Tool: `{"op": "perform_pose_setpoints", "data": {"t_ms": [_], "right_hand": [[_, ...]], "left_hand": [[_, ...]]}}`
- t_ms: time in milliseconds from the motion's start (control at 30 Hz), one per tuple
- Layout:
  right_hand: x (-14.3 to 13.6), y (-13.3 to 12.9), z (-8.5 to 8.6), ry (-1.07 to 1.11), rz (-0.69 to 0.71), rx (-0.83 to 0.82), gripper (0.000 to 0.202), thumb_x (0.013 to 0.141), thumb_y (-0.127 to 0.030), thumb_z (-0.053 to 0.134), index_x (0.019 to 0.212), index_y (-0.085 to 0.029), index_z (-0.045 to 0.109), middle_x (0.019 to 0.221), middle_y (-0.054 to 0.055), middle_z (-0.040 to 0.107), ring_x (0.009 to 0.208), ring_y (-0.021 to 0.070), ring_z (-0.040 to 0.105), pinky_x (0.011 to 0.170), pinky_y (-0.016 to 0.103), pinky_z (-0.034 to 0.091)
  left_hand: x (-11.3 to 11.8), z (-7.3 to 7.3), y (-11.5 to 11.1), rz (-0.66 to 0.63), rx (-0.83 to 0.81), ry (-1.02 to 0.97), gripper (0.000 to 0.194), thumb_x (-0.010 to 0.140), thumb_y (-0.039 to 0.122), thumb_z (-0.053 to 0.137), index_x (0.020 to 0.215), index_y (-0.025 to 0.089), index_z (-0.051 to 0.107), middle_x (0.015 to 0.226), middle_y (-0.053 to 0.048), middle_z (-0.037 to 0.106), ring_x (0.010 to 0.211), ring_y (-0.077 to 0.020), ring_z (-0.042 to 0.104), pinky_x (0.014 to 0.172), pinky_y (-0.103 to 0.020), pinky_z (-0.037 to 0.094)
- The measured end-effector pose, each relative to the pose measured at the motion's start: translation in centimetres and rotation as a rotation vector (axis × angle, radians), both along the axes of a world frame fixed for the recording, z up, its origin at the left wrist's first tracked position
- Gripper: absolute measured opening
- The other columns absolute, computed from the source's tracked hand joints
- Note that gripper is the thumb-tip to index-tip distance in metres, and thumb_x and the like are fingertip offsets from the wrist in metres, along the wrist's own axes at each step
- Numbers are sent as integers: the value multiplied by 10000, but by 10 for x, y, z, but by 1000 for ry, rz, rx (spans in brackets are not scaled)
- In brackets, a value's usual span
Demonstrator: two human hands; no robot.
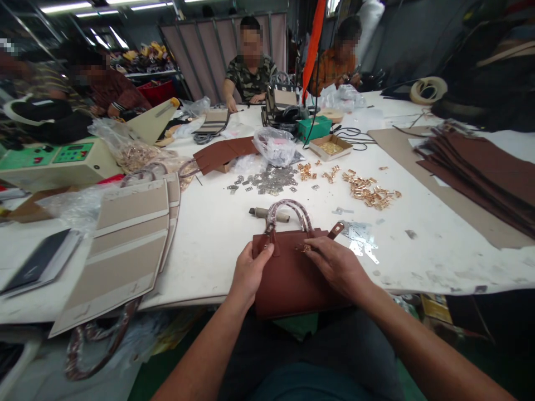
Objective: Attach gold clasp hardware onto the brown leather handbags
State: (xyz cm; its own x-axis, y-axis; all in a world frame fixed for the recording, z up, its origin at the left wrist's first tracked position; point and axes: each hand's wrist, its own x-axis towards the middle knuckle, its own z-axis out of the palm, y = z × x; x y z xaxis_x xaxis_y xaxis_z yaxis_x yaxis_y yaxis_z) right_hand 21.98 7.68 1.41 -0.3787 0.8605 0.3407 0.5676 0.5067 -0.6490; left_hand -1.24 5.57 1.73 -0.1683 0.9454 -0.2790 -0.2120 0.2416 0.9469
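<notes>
A brown leather handbag (288, 284) rests at the table's front edge, its wrapped twin handles (298, 206) standing up. My left hand (249, 273) grips its upper left side, the thumb lying on the front near a handle tab. With its fingertips, my right hand (336, 264) pinches a small gold-coloured metal fitting (304, 248) against the upper front of the bag. A short strap with a gold-coloured end (336, 229) sticks up behind that hand. Beyond the handles lies a dark-tipped tool with a wrapped grip (276, 215).
Loose gold fittings (368, 190), grey metal plates (271, 181) and flat silver pieces (361, 236) lie ahead. Beige bag panels (134, 228) hang over the edge at left; brown leather pieces (480, 172) are stacked at right. Co-workers sit across the table.
</notes>
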Motion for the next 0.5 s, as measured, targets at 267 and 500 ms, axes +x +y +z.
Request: {"op": "perform_pose_setpoints", "data": {"t_ms": [267, 500], "right_hand": [[14, 20, 7, -264, 105, 81, 303, 1063, -292, 490, 1317, -236, 646, 1219, 88, 682, 1059, 233, 679, 864, 342, 576], [3, 23, 11, -475, 74, 125, 311, 1056, -287, 507, 1320, -230, 662, 1198, 102, 698, 998, 241, 690, 751, 326, 566]], "left_hand": [[-11, -2, 5, -263, -349, -825, 449, 943, 399, 617, 1242, 72, 690, 1066, -177, 777, 1055, -355, 732, 1026, -505, 528], [-18, -18, 12, -380, -290, -1020, 543, 980, 444, 551, 1349, 54, 627, 1160, -197, 753, 1161, -384, 687, 1118, -549, 443]]}}
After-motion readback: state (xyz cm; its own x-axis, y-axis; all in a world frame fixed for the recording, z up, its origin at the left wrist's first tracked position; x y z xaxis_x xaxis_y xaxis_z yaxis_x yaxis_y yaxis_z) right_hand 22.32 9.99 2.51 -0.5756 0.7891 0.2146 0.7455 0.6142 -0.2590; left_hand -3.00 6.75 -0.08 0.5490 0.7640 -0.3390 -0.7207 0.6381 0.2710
